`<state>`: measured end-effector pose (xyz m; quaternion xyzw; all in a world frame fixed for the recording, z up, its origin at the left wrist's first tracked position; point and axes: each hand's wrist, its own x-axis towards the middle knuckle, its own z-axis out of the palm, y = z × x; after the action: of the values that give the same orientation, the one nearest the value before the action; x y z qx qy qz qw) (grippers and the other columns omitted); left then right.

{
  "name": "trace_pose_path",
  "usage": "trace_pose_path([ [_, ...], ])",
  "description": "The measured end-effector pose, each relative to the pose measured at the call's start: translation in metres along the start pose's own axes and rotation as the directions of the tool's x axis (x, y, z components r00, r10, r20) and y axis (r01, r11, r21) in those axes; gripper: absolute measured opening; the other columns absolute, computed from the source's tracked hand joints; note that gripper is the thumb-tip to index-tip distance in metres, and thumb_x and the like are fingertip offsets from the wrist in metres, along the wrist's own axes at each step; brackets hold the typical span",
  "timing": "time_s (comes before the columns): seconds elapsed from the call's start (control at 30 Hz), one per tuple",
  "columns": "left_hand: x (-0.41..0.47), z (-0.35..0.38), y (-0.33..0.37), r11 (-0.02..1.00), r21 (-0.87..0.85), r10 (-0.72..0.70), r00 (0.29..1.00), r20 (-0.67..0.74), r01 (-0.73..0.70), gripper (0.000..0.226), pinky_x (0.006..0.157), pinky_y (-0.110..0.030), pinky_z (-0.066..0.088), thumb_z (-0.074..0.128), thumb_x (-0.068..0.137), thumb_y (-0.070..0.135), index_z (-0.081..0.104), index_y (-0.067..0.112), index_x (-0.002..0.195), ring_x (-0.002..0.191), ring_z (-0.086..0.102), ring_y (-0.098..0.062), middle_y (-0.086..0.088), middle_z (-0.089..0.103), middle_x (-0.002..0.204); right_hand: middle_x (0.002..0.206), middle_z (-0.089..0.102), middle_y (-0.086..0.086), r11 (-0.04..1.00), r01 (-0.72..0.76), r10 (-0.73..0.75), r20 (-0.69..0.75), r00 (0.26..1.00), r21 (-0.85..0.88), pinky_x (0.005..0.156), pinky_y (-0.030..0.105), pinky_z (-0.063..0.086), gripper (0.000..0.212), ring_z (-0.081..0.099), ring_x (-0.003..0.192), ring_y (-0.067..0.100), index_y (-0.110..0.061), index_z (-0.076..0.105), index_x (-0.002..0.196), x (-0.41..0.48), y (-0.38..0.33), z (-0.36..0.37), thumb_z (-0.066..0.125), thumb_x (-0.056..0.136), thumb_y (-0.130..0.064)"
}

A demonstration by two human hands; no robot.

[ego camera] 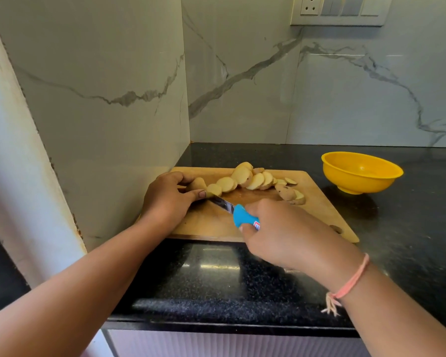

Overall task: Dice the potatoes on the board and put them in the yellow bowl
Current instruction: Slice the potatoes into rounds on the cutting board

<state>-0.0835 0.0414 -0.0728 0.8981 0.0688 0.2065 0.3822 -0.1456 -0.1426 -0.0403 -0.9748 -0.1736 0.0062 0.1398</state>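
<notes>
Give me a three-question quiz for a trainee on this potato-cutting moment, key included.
1. True or false: the yellow bowl already holds potato pieces.
2. What does the right hand grip? A) the blue-handled knife B) the bowl's rim C) a potato slice
3. Fill the gap: the left hand holds the uncut potato end down on the wooden ____.
Key: 1 false, the bowl is empty and the slices lie on the board; 2 A; 3 board.
</notes>
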Motion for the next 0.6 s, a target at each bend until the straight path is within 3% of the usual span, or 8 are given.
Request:
trace_pose_path([
  [0.07, -0.001, -0.001, 0.001, 1.000, 0.002, 0.004, 1.000, 0.008, -0.004, 0.044, 0.086, -0.023, 0.035, 0.075, 0.080, 0.028, 0.063, 0.017, 0.121, 0.100, 0.047, -0.007, 0.001, 0.059, 0.128, 0.110, 0.058, -0.002, 1.000, -0.006, 0.006, -0.032, 0.999, 0.005, 0.068, 0.027, 0.047, 0.040, 0.055, 0.080, 0.011, -0.025, 0.046, 0.133, -0.002, 0.004, -0.003, 0.043, 0.096, -0.039],
  [0.17, -0.003, -0.003, 0.002, 1.000, 0.014, 0.011, 1.000, 0.019, -0.012, 0.047, 0.089, -0.022, 0.034, 0.073, 0.082, 0.025, 0.061, 0.017, 0.126, 0.115, 0.053, -0.014, 0.000, 0.057, 0.133, 0.097, 0.059, -0.004, 0.999, 0.023, -0.017, -0.127, 0.992, 0.043, 0.065, 0.027, 0.045, 0.033, 0.055, 0.080, 0.010, -0.025, 0.051, 0.124, -0.001, 0.002, -0.004, 0.040, 0.097, -0.039],
  [0.27, -0.003, -0.002, 0.002, 1.000, 0.019, 0.011, 1.000, 0.018, -0.011, 0.048, 0.091, -0.023, 0.036, 0.072, 0.083, 0.025, 0.059, 0.017, 0.129, 0.119, 0.053, -0.017, 0.000, 0.056, 0.135, 0.098, 0.060, -0.004, 0.995, 0.071, -0.057, -0.204, 0.977, 0.064, 0.061, 0.024, 0.043, 0.033, 0.054, 0.079, 0.009, -0.025, 0.051, 0.125, 0.000, -0.007, -0.003, 0.037, 0.098, -0.038],
  [0.47, -0.004, -0.003, 0.003, 0.999, 0.043, 0.022, 1.000, 0.004, -0.023, 0.048, 0.089, -0.020, 0.033, 0.071, 0.084, 0.027, 0.058, 0.017, 0.130, 0.120, 0.053, -0.016, 0.001, 0.056, 0.136, 0.078, 0.049, -0.005, 0.997, 0.079, -0.077, -0.192, 0.978, 0.004, 0.046, 0.023, 0.026, 0.028, 0.044, 0.063, 0.008, -0.020, 0.051, 0.118, 0.002, -0.018, 0.004, 0.037, 0.099, -0.035],
  [0.6, -0.005, -0.003, 0.004, 0.997, 0.057, 0.046, 0.999, -0.011, -0.045, 0.048, 0.091, -0.022, 0.036, 0.072, 0.083, 0.024, 0.060, 0.014, 0.128, 0.118, 0.055, -0.016, 0.000, 0.058, 0.133, 0.080, 0.050, -0.001, 0.991, 0.083, -0.102, -0.189, 0.977, -0.103, 0.049, 0.024, 0.034, 0.024, 0.051, 0.070, 0.016, -0.016, 0.050, 0.115, -0.002, -0.032, 0.001, 0.042, 0.096, -0.030],
])
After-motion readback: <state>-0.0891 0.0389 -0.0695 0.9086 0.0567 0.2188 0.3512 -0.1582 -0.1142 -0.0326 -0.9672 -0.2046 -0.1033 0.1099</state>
